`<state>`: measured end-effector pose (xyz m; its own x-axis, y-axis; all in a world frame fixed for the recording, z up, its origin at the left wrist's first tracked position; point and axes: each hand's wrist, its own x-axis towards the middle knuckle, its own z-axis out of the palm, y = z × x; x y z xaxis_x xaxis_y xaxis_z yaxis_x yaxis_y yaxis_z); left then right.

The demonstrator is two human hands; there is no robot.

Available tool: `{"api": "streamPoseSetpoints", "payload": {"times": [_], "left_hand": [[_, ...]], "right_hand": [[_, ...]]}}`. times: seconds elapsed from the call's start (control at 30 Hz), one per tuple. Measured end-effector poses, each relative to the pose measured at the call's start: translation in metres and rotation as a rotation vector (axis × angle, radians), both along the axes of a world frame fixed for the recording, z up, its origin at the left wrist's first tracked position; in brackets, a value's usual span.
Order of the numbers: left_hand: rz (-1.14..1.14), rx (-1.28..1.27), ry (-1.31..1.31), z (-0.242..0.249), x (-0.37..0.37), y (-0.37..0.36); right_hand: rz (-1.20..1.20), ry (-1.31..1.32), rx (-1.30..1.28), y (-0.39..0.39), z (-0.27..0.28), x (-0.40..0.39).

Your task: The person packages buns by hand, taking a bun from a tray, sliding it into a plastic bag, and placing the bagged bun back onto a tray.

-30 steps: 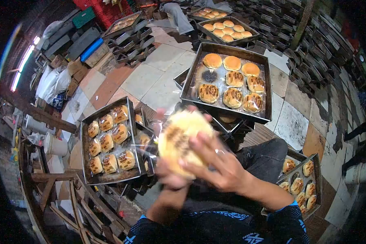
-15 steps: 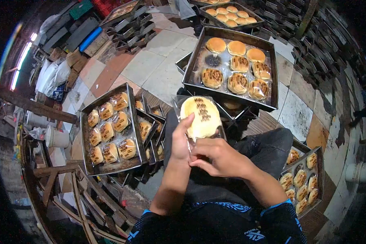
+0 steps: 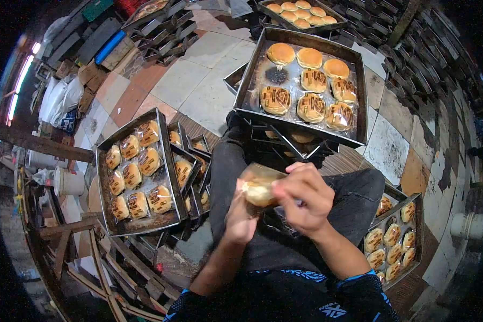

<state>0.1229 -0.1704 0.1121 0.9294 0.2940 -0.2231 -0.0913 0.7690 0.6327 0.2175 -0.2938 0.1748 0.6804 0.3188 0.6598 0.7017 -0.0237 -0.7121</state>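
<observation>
In the head view, the left hand point(image 3: 240, 214) and right hand point(image 3: 305, 197) both pinch a wrapped bun point(image 3: 258, 189) above the lap, where a hard squeeze could crush it or tear the clear wrap.

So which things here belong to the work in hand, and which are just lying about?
In hand:
left hand
right hand
wrapped bun
front tray of buns
left tray of wrapped buns

Lying about:
white bucket
sacks
wooden frame
</observation>
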Motion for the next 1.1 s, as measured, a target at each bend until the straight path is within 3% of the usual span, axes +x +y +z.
{"api": "streamPoseSetpoints", "payload": {"times": [0.03,0.07,0.13,0.23,0.27,0.3,0.33,0.37,0.43,0.5,0.63,0.7,0.77,0.83,0.87,0.9,0.93,0.97,1.03,1.1], "left_hand": [[0.186,0.545,0.216,0.002,0.005,-0.004],[0.295,0.685,0.08,0.004,0.007,-0.001],[0.41,0.958,-0.075,0.004,0.006,0.017],[0.616,1.336,-0.122,0.022,0.004,0.05],[0.747,1.402,-0.222,0.024,0.001,0.059],[0.871,1.466,-0.328,0.027,-0.001,0.065],[0.928,1.493,-0.345,0.032,-0.003,0.068],[0.929,1.493,-0.345,0.026,-0.004,0.075],[0.71,1.671,-0.087,-0.007,-0.006,0.091],[0.667,1.636,-0.083,-0.04,-0.008,0.102],[0.727,1.553,-0.152,-0.035,-0.009,0.097],[0.721,1.519,-0.15,-0.036,0.001,0.097],[0.604,1.578,-0.153,-0.038,0.017,0.094],[0.653,1.583,-0.052,-0.027,0.044,0.088],[0.74,1.404,0.092,-0.033,0.051,0.092],[0.735,0.982,0.247,-0.032,0.048,0.099],[0.574,0.948,0.342,-0.022,0.036,0.101],[0.412,0.911,0.435,-0.013,0.015,0.099],[0.46,0.812,0.192,-0.038,-0.028,0.093],[0.349,0.985,0.553,-0.04,-0.066,0.072]], "right_hand": [[-0.043,0.119,0.068,0.002,-0.006,-0.001],[-0.041,0.116,0.069,0.003,-0.011,-0.003],[-0.025,0.59,0.235,0.004,-0.02,-0.011],[0.073,0.619,0.066,-0.002,0.001,-0.004],[0.067,0.362,-0.054,-0.002,0.014,0.004],[0.072,0.368,-0.056,-0.001,0.011,0.006],[0.042,0.124,-0.028,0.001,0.006,0.008],[0.012,-0.124,-0.002,0.004,-0.001,0.011],[-0.062,-0.097,-0.065,0.019,-0.059,0.016],[0.065,0.189,-0.1,0.032,-0.094,0.025],[0.125,0.359,0.0,0.036,-0.085,0.012],[0.006,0.082,-0.124,0.039,-0.086,0.022],[0.029,-0.103,-0.011,0.068,-0.087,0.038],[0.075,-0.086,-0.096,0.093,-0.079,0.054],[-0.064,0.16,-0.053,0.095,-0.084,0.065],[-0.203,0.404,-0.007,0.096,-0.088,0.072],[-0.267,0.244,-0.054,0.093,-0.089,0.063],[-0.278,0.341,-0.08,0.085,-0.089,0.042],[-0.255,0.482,-0.146,0.065,-0.101,0.001],[-0.235,0.821,-0.226,0.042,-0.126,-0.042]]}}
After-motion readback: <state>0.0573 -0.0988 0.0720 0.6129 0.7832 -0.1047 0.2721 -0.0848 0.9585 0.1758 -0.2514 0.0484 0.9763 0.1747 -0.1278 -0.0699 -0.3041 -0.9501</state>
